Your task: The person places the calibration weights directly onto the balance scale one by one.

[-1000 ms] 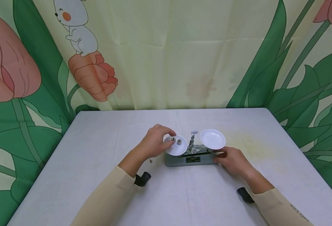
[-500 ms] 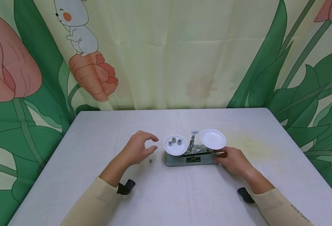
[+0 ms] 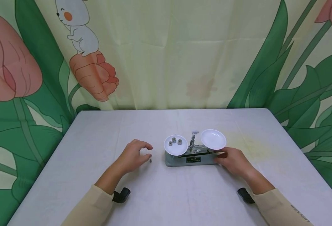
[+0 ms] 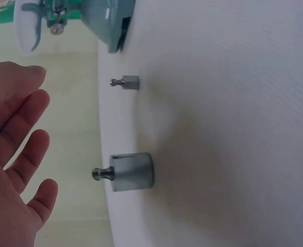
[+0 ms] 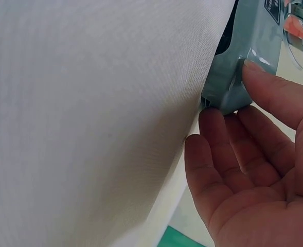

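A grey balance scale [image 3: 191,159] stands mid-table. Its left white pan [image 3: 180,150] carries three small metal weights [image 3: 175,141]; its right pan [image 3: 213,139] is bare. My left hand [image 3: 143,152] hovers just left of the scale, fingers loosely spread and holding nothing. A tiny weight [image 3: 150,160] stands on the table by its fingertips. The left wrist view shows that tiny weight [image 4: 129,82] and a larger cylindrical weight [image 4: 132,172] upright on the table beside my left hand [image 4: 17,154]. My right hand [image 3: 226,157] rests against the scale's right end, thumb [image 5: 274,90] on the base corner [image 5: 233,77].
The white table [image 3: 98,141] runs back to a flower-print curtain [image 3: 166,53]. The scale's pointer post [image 3: 193,138] rises between the pans. Black wrist-camera mounts [image 3: 121,194] sit under both sleeves.
My left hand left the left pan, where it had been at the weights, and drew back left and down towards the tiny weight on the table. The right hand stayed put.
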`<state>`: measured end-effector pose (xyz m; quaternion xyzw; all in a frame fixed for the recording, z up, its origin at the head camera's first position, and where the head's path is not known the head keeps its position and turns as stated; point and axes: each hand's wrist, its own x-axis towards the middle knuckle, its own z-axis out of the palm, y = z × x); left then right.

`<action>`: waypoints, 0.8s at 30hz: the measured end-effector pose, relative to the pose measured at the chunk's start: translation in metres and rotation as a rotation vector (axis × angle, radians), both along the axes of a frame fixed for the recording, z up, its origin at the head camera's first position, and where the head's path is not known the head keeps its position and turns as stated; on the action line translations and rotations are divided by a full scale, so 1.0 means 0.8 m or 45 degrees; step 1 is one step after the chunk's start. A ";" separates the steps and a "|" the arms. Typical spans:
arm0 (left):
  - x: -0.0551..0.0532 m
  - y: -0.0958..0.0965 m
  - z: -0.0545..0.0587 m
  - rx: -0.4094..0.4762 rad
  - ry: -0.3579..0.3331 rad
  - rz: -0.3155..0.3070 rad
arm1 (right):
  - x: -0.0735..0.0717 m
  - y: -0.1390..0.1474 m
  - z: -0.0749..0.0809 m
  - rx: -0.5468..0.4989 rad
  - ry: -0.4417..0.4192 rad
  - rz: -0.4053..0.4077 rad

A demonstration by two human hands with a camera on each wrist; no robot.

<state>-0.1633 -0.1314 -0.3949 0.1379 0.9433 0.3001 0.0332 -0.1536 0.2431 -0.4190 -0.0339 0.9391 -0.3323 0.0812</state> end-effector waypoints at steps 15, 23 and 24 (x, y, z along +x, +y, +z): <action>-0.002 0.000 -0.030 -0.135 -0.007 -0.016 | -0.001 0.002 0.001 0.009 0.003 0.014; -0.004 0.001 -0.040 -0.153 0.018 -0.037 | -0.001 0.002 0.001 0.008 0.012 0.023; -0.004 0.002 -0.041 -0.157 0.018 -0.046 | -0.001 0.002 0.001 0.008 0.012 0.025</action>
